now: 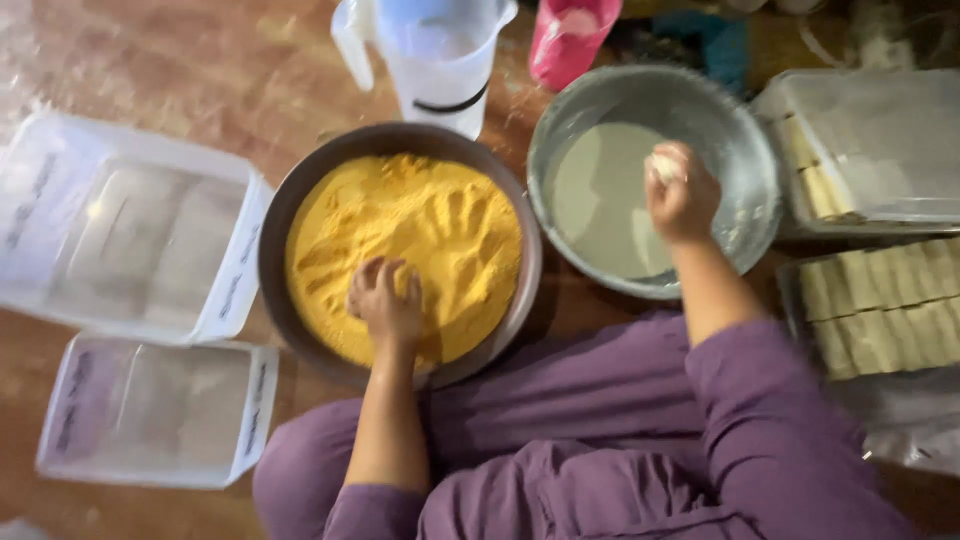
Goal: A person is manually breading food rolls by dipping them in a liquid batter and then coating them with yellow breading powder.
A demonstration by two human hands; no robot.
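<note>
Coating step in hand, by look of it; right hand [682,192] gripped small pale lump [664,165] over batter in metal bowl [745,150]; left hand [385,298], curled closed, pressed into yellow crumbs at 6 o'clock of brown bowl [290,200]; next move likely called for carrying lump toward 9 o'clock into crumbs.

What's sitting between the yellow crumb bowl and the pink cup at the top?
The white jug stands between the yellow crumb bowl and the pink cup, its base touching the bowl's far rim, in the head view.
</note>
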